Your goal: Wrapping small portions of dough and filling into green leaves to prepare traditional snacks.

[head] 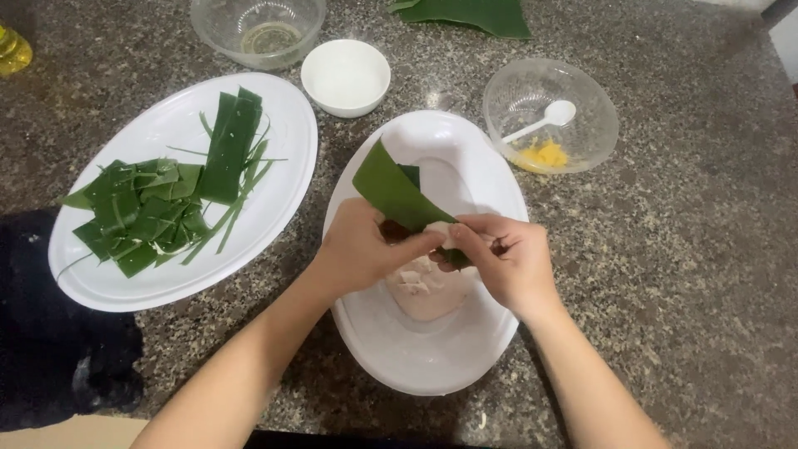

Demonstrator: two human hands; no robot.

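Speckled grey granite counter [665,274], seen from above, w/ two white oval platters and several bowls laid out. Centre frame: both hands meet over the nearer oval dish [432,366]. Left hand [366,249] pinches a green leaf strip [397,193] near its lower end, fingers closed on it; right hand [507,262] grips the same strip's bottom, thumb and fingers folded tight round it. Strip angles up and to the left from the hands, its free end above the dish's far half. Under the hands, a pale lump of dough [426,291] sits in the dish's well; whether a bit of it is already inside the fold can't be told. Judged step: leaf being folded or wrapped at its base, approx. mid-fold; next move would call for holding the crease firm while the loose end is brought round, w/o tearing the leaf. Left of that, a larger oval plate [274,108] carries a heap of cut leaf pieces [137,212] plus longer strips [229,150]. Far side: small white bowl [345,76]; clear bowl [258,29] w/ a little oily liquid; clear bowl at right [582,141] holding yellow filling [542,155] and a white spoon [544,120]. Whole leaf [474,15] at top edge; yellow bottle [12,51] top left. No labels, packages or signs visible.
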